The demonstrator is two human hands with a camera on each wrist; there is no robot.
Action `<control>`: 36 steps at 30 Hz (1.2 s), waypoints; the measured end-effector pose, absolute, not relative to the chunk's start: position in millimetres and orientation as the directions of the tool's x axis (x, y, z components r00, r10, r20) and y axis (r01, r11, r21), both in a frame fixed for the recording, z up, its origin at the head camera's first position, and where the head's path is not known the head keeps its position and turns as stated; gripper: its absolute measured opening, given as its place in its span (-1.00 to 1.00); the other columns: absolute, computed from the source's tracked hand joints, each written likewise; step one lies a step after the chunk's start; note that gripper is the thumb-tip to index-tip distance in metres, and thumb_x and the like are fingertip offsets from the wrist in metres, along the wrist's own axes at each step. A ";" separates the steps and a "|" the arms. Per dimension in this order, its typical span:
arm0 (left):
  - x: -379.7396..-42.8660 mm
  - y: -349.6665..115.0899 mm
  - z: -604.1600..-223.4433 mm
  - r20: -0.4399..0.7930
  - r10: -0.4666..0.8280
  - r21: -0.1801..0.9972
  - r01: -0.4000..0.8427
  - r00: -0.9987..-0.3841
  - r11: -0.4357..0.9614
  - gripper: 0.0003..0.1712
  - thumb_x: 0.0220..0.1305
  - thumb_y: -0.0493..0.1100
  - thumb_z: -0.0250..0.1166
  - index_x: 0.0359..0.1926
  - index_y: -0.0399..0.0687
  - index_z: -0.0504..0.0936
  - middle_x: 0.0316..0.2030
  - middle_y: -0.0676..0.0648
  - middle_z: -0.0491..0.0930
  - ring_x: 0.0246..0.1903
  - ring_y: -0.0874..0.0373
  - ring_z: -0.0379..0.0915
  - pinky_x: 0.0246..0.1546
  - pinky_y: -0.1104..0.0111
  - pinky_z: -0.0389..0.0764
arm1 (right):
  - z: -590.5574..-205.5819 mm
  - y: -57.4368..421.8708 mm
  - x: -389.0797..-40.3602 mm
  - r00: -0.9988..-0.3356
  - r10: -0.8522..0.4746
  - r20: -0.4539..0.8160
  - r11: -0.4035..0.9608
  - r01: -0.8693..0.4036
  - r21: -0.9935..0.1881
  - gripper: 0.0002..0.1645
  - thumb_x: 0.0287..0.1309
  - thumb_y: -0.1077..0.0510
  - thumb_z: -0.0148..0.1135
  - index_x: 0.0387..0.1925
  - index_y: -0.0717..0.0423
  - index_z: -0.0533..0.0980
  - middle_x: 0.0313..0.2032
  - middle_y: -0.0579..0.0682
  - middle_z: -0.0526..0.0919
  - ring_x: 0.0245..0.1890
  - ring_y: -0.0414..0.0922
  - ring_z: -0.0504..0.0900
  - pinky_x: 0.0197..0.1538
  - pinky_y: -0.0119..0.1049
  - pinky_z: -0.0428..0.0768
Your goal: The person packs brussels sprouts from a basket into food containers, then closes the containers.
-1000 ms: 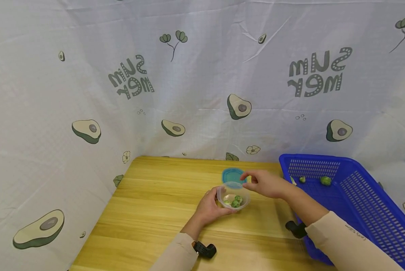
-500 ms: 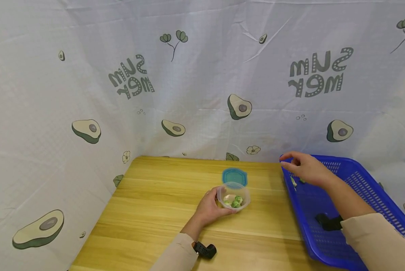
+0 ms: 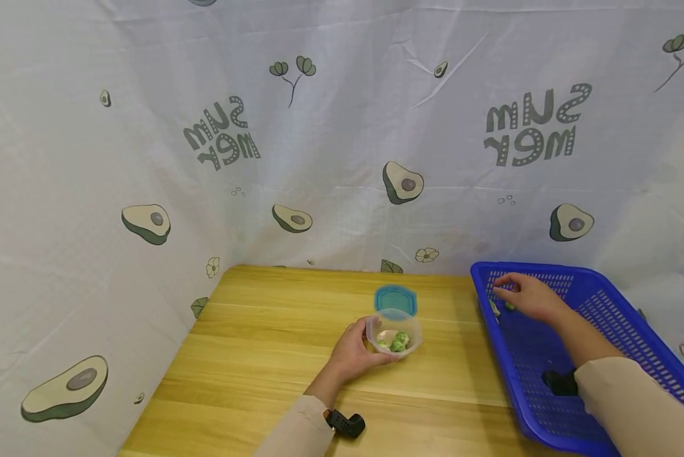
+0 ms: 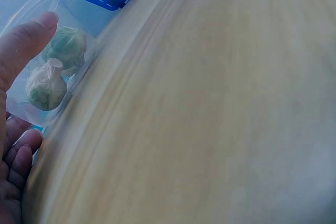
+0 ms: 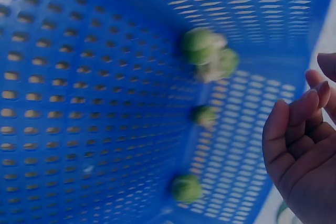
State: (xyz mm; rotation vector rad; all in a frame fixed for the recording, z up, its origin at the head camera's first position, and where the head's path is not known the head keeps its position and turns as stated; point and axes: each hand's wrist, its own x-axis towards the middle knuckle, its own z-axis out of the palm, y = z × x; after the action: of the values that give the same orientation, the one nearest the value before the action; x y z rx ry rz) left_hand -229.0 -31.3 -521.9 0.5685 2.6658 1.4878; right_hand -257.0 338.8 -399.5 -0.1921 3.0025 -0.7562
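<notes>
My left hand (image 3: 353, 351) grips the side of a clear plastic food container (image 3: 415, 336) on the table, thumb along its near rim. Several Brussels sprouts (image 3: 399, 343) lie inside; the left wrist view shows one pale sprout (image 4: 46, 86) stem up beside a greener one (image 4: 66, 47). Behind the container lies its blue lid (image 3: 395, 298). My right hand (image 3: 528, 297) hovers in the far left corner of the blue basket (image 3: 527, 349), fingers loosely bent with nothing between them. Below it, in the right wrist view, are clustered sprouts (image 5: 202, 48), a small sprout (image 5: 205, 115) and a rounder one (image 5: 186, 188).
The basket's tall perforated wall (image 5: 63, 77) rises around the sprouts. It stands at the right of the wooden table (image 3: 250, 330). A white printed curtain (image 3: 342, 139) hangs behind and along the left side.
My right hand has moved right, from beside the container's rim to over the basket, then dipped lower inside its far left corner. My left hand keeps its grip on the container.
</notes>
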 end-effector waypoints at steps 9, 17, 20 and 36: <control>-228.0 -30.3 -524.7 0.156 0.327 0.839 0.299 -0.932 0.454 0.06 -0.34 0.37 0.46 0.23 0.09 0.34 -0.02 0.14 0.42 -0.08 0.31 0.35 -0.06 0.37 0.43 | -430.2 346.7 -268.5 -0.985 -0.130 -0.115 0.898 -0.068 -0.435 -0.47 0.23 -0.02 0.09 -0.09 0.44 0.45 -0.13 0.43 0.49 -0.18 0.32 0.47 -0.23 0.10 0.45; -226.7 -29.0 -522.1 0.137 0.326 0.819 0.292 -0.935 0.494 0.06 -0.33 0.41 0.43 0.23 0.09 0.33 -0.02 0.16 0.40 -0.05 0.30 0.34 -0.03 0.37 0.42 | -445.6 349.1 -272.4 -0.983 -0.103 -0.149 0.910 -0.032 -0.414 -0.45 0.21 0.04 0.08 -0.06 0.53 0.39 -0.12 0.47 0.47 -0.18 0.34 0.48 -0.17 0.12 0.43; -226.5 -29.5 -521.3 0.130 0.319 0.814 0.285 -0.939 0.506 0.07 -0.34 0.42 0.43 0.23 0.11 0.33 -0.02 0.17 0.39 -0.04 0.30 0.33 -0.01 0.36 0.41 | -449.2 349.2 -273.2 -0.986 -0.088 -0.140 0.906 -0.021 -0.422 -0.43 0.21 0.01 0.08 -0.07 0.52 0.39 -0.13 0.47 0.47 -0.20 0.33 0.48 -0.17 0.11 0.43; -228.1 -31.1 -521.9 0.135 0.317 0.808 0.290 -0.939 0.513 0.09 -0.34 0.43 0.42 0.25 0.11 0.31 -0.01 0.17 0.40 -0.05 0.31 0.33 -0.01 0.35 0.41 | -454.5 352.2 -274.1 -0.988 0.016 -0.153 0.868 0.089 -0.488 -0.31 0.27 -0.10 0.00 0.02 0.53 0.32 -0.11 0.48 0.44 -0.27 0.21 0.51 -0.29 -0.03 0.49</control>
State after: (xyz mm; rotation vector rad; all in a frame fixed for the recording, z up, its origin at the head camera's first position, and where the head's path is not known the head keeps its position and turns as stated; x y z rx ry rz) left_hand -228.1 -31.1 -521.9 0.5427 2.7071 1.4362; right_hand -274.1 352.2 -454.5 0.0818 2.8965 -0.7673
